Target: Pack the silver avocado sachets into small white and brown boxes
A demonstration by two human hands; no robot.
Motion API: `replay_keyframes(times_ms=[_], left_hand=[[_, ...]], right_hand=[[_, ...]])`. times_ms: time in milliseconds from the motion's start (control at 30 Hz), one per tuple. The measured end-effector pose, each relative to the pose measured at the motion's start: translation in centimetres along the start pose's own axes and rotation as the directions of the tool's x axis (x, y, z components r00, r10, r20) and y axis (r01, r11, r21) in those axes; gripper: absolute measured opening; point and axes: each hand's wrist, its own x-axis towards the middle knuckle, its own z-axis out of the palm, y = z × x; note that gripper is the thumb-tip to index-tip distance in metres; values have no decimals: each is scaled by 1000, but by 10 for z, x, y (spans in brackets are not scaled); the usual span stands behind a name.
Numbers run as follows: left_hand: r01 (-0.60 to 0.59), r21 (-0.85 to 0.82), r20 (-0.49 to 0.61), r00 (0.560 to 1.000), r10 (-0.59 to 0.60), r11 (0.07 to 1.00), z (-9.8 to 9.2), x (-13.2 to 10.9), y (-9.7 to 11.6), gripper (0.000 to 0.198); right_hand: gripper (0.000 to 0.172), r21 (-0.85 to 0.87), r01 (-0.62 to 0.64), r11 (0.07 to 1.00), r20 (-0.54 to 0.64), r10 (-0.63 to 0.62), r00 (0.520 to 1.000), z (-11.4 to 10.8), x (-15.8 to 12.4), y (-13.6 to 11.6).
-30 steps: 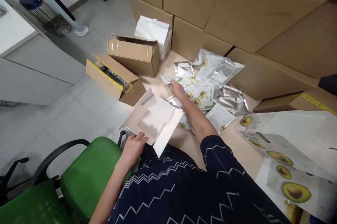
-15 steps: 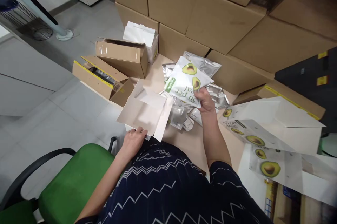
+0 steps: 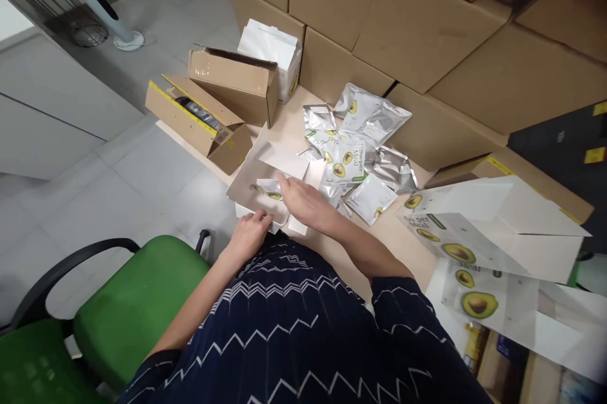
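Observation:
An open white carton (image 3: 265,167) lies at the near left edge of the table (image 3: 379,233). My left hand (image 3: 250,231) grips the carton's near wall, fingers curled over it. My right hand (image 3: 301,200) lies inside the carton, pressing an avocado-printed pouch (image 3: 266,189) down flat; the fingers rest on it, partly curled. A pile of silver and avocado-printed pouches (image 3: 353,141) spreads over the table just beyond the carton.
Stacked brown cartons (image 3: 427,31) wall off the back. Two open brown boxes (image 3: 213,107) and a white bag (image 3: 272,50) sit at the left. Printed white display boxes (image 3: 493,233) lie at the right. A green chair (image 3: 137,303) stands beside me on the left.
My right hand reached to the pile, lifted an avocado pouch, then brought it down into the white carton. My left hand stayed on the carton's near edge.

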Motion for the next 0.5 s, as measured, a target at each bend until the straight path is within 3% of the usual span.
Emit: replay_keyframes(times_ms=[100,200,267,333,433,500], left_hand=[[-20,-27,-16,1000,20,999,4,2,4,31],[-32,-99,-65,998,25,995,13,2,5,30],[-43,-142,-143,989,22,989,23,-1,2,28],[-30,-160,-250,968,-11,987,32,-6,-2,27],[34,-161,-385,918,-95,986,41,-13,-9,42],[54,-140,-400,910,-106,989,42,-14,-14,55]], right_hand=[[40,-91,56,994,114,-46,992,14,8,-11],[28,-92,205,974,329,-165,930,25,17,-12],[26,-70,248,966,422,-197,885,32,23,-9],[30,-59,244,968,447,-193,874,37,27,-6],[33,-49,255,966,505,-196,841,42,31,-2],[32,-42,284,958,565,-212,798,42,32,-1]])
